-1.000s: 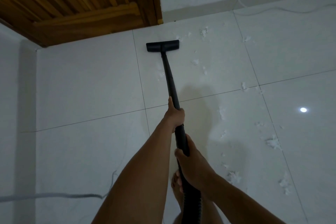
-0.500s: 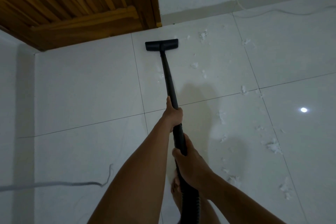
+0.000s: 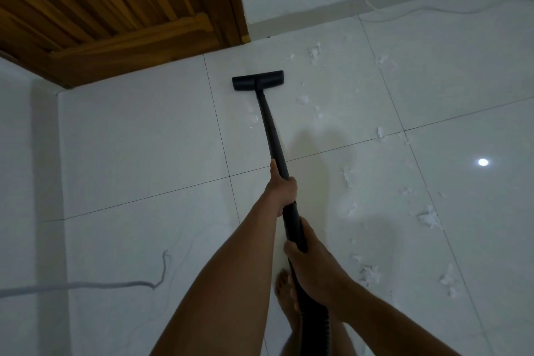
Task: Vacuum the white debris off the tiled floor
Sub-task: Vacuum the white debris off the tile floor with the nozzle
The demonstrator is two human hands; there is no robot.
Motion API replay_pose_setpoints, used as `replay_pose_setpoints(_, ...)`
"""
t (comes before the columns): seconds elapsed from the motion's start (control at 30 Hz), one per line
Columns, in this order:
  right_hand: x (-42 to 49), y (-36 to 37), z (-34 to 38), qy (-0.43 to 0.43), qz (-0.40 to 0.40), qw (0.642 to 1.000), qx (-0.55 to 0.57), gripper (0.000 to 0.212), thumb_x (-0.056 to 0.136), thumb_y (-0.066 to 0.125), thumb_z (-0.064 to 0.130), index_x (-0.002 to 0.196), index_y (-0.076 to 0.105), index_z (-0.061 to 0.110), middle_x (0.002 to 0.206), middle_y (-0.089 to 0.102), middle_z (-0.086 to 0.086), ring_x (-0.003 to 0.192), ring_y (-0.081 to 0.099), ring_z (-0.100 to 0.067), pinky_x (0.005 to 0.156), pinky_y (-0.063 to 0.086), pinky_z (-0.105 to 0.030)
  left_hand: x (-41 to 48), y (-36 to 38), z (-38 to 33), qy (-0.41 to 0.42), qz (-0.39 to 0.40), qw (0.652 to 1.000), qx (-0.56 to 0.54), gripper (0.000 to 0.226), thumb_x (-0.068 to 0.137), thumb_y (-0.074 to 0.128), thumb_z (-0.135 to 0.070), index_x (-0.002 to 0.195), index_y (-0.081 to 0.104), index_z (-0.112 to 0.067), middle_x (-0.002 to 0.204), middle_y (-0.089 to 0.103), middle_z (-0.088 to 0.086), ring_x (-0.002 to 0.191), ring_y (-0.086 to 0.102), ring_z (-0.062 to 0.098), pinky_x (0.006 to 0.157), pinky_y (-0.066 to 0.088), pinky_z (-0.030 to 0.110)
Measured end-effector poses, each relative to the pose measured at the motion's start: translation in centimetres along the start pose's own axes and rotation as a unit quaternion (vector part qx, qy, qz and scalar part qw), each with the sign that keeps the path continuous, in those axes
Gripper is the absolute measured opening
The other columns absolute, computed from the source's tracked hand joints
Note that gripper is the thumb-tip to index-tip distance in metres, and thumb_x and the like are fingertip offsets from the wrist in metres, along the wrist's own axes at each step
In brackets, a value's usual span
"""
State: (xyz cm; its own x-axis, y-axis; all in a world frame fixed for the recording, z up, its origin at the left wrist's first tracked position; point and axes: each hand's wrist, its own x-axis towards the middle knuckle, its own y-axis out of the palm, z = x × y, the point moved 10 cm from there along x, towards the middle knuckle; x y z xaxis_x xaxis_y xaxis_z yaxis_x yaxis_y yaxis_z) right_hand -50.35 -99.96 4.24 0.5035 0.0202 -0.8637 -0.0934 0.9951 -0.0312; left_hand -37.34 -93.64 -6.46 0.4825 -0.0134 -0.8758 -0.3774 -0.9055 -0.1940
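Black wand [image 3: 270, 127]; white debris [image 3: 429, 217]; white tiles [image 3: 138, 136]; brown door [image 3: 115, 9].

The shiny white tiled floor [image 3: 138, 130] holds bits of white fluff [image 3: 429, 217] right of the hands, a flat black vacuum head [image 3: 257, 80] beyond them, and a thin grey cord [image 3: 86, 285] to their left.

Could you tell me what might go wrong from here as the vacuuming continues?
The vacuum head sits left of most white debris, so strokes along this line may miss the clumps on the right. The grey cord lying on the floor could snag a foot or get sucked in. The bare foot stands right beside the hose, which could bump it.
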Motion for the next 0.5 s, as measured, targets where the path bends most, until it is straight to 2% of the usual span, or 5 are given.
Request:
replay_pose_setpoints(0.07, 0.4, -0.1, 0.6, -0.006, -0.001, 1.0, -0.008, 0.055, 0.105, 0.05, 0.02, 0.15, 0.032, 0.044, 0.086, 0.061, -0.022, 0.043, 0.056, -0.015, 0.042, 0.05, -0.024, 0.5, -0.1, -0.3, -0.002, -0.002, 1.0, -0.009, 0.078, 0.104, 0.043, -0.025, 0.155, -0.012, -0.047, 0.136, 0.054, 0.017, 0.081, 0.056, 0.021, 0.092, 0.057, 0.049)
replay_pose_setpoints(0.2, 1.6, 0.3, 1.6, -0.01, 0.007, 1.0, -0.012, 0.057, 0.104, 0.049, 0.024, 0.149, 0.029, 0.053, 0.078, 0.063, -0.019, 0.044, 0.059, -0.018, 0.046, 0.053, -0.028, 1.6, -0.8, -1.0, -0.005, 0.0, 1.0, -0.021, 0.078, 0.104, 0.044, -0.025, 0.154, -0.011, -0.05, 0.145, 0.048, 0.021, 0.1, 0.062, 0.031, 0.092, 0.056, 0.051)
replay_pose_setpoints(0.33, 3.1, 0.4, 3.1, -0.024, 0.003, 0.999, -0.046, 0.058, 0.102, 0.047, 0.03, 0.148, 0.026, 0.056, 0.072, 0.066, -0.009, 0.046, 0.062, -0.015, 0.05, 0.053, -0.027, 3.1, -2.2, -2.4, -0.004, -0.002, 0.999, -0.033, 0.079, 0.103, 0.045, -0.024, 0.154, -0.01, -0.05, 0.148, 0.047, 0.021, 0.081, 0.054, 0.021, 0.086, 0.058, 0.045)
replay_pose_setpoints(0.43, 4.4, 0.7, 4.4, -0.024, 0.006, 0.997, -0.067, 0.056, 0.101, 0.046, 0.034, 0.147, 0.024, 0.058, 0.074, 0.07, -0.006, 0.052, 0.067, -0.015, 0.056, 0.058, -0.03, 4.2, -3.1, -3.5, -0.006, 0.001, 0.999, -0.045, 0.079, 0.104, 0.045, -0.023, 0.154, -0.009, -0.051, 0.148, 0.045, 0.022, 0.079, 0.052, 0.02, 0.082, 0.057, 0.044)
replay_pose_setpoints(0.5, 4.9, 0.8, 5.4, -0.015, 0.016, 0.998, -0.055, 0.058, 0.103, 0.045, 0.034, 0.149, 0.021, 0.058, 0.078, 0.069, -0.008, 0.052, 0.066, -0.013, 0.052, 0.056, -0.026, 4.9, -3.6, -4.0, -0.007, 0.001, 0.999, -0.048, 0.079, 0.103, 0.045, -0.023, 0.154, -0.009, -0.051, 0.149, 0.045, 0.023, 0.085, 0.057, 0.024, 0.084, 0.057, 0.045)
